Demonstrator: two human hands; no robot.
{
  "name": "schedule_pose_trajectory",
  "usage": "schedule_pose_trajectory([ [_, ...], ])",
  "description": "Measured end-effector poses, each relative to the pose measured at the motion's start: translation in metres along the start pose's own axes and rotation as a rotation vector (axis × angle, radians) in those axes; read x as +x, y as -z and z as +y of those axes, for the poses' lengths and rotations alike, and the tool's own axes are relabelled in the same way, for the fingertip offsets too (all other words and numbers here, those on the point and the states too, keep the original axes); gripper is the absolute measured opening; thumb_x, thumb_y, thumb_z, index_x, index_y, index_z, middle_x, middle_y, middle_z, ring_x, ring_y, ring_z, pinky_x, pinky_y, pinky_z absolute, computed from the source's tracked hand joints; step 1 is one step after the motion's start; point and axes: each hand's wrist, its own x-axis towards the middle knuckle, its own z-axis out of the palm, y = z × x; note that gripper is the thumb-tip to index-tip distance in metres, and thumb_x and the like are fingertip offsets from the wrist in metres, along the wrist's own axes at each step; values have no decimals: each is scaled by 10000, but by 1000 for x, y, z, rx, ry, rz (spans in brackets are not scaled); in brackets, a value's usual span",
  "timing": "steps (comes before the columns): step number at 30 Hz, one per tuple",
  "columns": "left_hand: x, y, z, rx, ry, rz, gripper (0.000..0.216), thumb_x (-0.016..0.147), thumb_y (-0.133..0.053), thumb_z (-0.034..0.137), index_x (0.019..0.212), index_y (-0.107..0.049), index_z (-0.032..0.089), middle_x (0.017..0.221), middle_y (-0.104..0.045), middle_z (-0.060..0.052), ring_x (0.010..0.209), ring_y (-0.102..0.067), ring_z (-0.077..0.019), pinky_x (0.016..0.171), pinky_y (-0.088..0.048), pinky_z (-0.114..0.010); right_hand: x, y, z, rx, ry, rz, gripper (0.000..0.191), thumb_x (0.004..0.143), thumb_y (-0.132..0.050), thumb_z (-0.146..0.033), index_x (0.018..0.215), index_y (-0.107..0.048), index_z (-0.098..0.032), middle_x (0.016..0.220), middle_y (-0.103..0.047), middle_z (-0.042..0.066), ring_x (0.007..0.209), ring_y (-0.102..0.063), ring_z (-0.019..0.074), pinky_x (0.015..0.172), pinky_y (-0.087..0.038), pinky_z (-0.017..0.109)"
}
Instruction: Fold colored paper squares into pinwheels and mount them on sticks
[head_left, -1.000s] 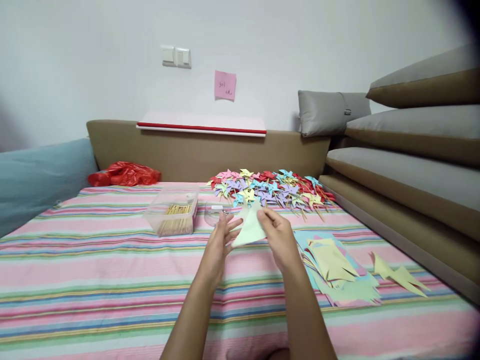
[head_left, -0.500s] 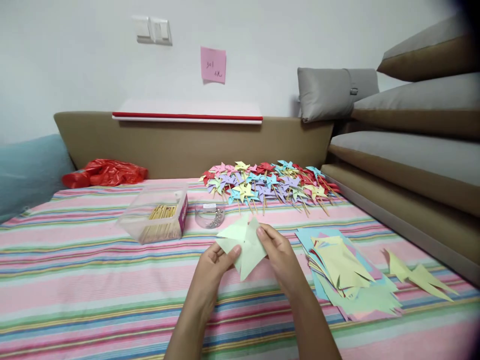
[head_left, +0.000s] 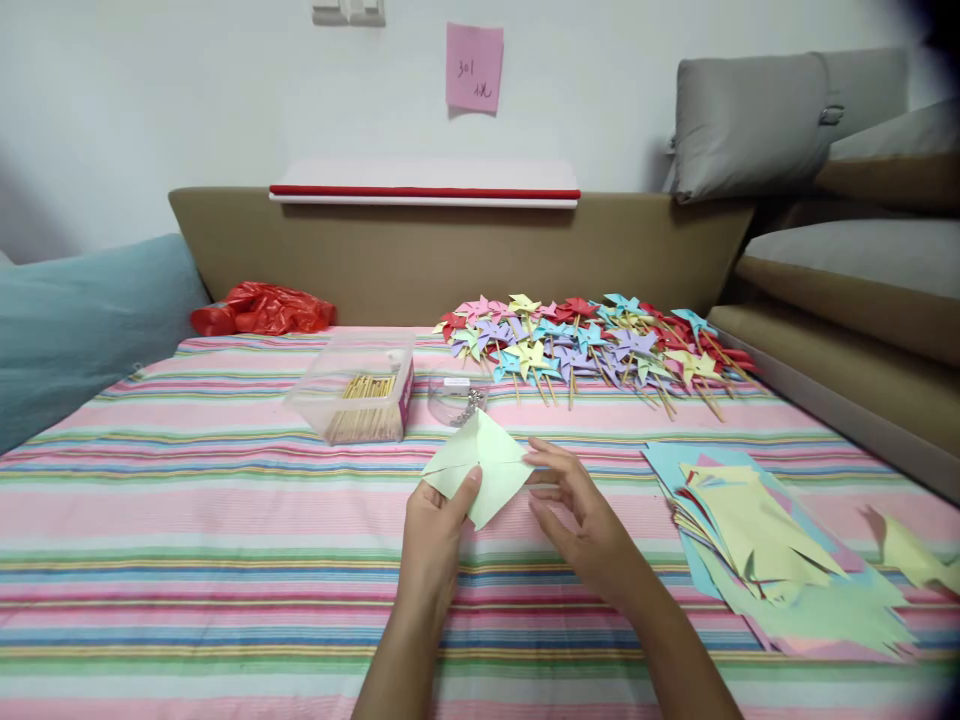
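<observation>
A pale green paper square [head_left: 496, 470] with slits cut in from its corners is held up before me. My left hand [head_left: 439, 515] pinches its lower left part, thumb on top. Close by the square's right corner is my right hand [head_left: 574, 510], its fingers apart and nothing gripped; whether a fingertip brushes the paper I cannot tell. Behind the square stand a round clear tub of small metal pins [head_left: 459, 400] and a clear plastic box [head_left: 367, 420] of short wooden sticks. Cut paper sheets [head_left: 765, 530] in several colours lie stacked to the right.
A heap of finished paper pinwheels [head_left: 577, 345] on sticks lies at the back right. Red plastic bag [head_left: 270, 308] rests at the back left. Grey-brown cushions [head_left: 862, 260] are piled along the right, and a yellow paper piece [head_left: 911, 552] lies near them.
My right hand has let go of the green paper and opened beside it. My left hand still holds the paper, now turned slightly. The view has shifted left and down.
</observation>
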Motion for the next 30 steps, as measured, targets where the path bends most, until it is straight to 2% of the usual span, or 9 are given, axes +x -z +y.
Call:
schedule_pose_trajectory([
  [2,0,0,1,-17,-16,-13,611,738,-861,346,1293,-673,175,1241,-740,-133,1188,-667,-302,988,-526,-391,2,-1,2,-140,42,11,303,926,-635,-290,1225,-640,-335,1557,-368,59,1382,-447,271,1067,-462,439],
  [3,-1,0,1,-25,-23,-23,613,749,-854,340,1308,-661,177,1255,-733,-133,1209,-655,-303,1003,-518,-396,3,-3,2,-186,53,21,266,911,-660,-299,1176,-677,-319,1550,-368,67,1357,-468,279,1066,-459,443],
  [7,-3,-1,1,-40,-27,-83,605,786,-825,328,1343,-634,192,1280,-721,-123,1236,-636,-298,1045,-490,-408,9,-12,-2,-225,72,67,130,898,-694,-349,980,-764,-276,1538,-365,80,1052,-625,230,1000,-486,445],
  [9,-4,-1,1,-37,-24,-108,569,806,-810,327,1333,-640,196,1275,-724,-115,1217,-647,-285,1059,-478,-401,11,-15,-4,-213,70,95,143,914,-674,-364,908,-776,-263,1511,-402,85,1060,-623,235,1006,-478,448],
  [13,-5,0,0,-27,15,-119,509,805,-809,358,1266,-681,184,1196,-756,-107,1105,-699,-271,987,-524,-370,14,-22,-7,-143,30,162,195,942,-627,-388,906,-768,-260,1390,-517,102,1305,-521,287,1101,-417,456],
  [16,-6,1,0,-38,38,-107,485,789,-820,376,1217,-703,179,1153,-767,-102,1057,-715,-263,931,-560,-358,16,-28,-10,-47,-31,217,222,945,-608,-417,917,-767,-264,1348,-541,100,1352,-489,275,1049,-480,403],
  [23,-9,3,0,-25,6,-99,391,787,-818,370,1101,-734,153,1076,-780,-102,1027,-722,-264,940,-560,-378,20,-42,-16,60,-113,353,194,821,-740,-435,832,-760,-242,1271,-582,111,1283,-551,293,913,-564,356],
  [27,-9,2,2,-10,-11,-128,325,777,-824,363,1008,-745,148,980,-786,-82,983,-724,-247,936,-555,-369,21,-45,-18,109,-127,379,213,795,-759,-438,808,-748,-226,1269,-563,111,1159,-620,269,877,-571,344],
  [30,-9,1,2,-3,-26,-116,304,773,-831,338,987,-737,144,992,-784,-80,975,-721,-234,927,-556,-350,21,-47,-20,112,-134,391,213,801,-755,-430,806,-741,-217,1260,-560,107,1041,-657,237,829,-577,332],
])
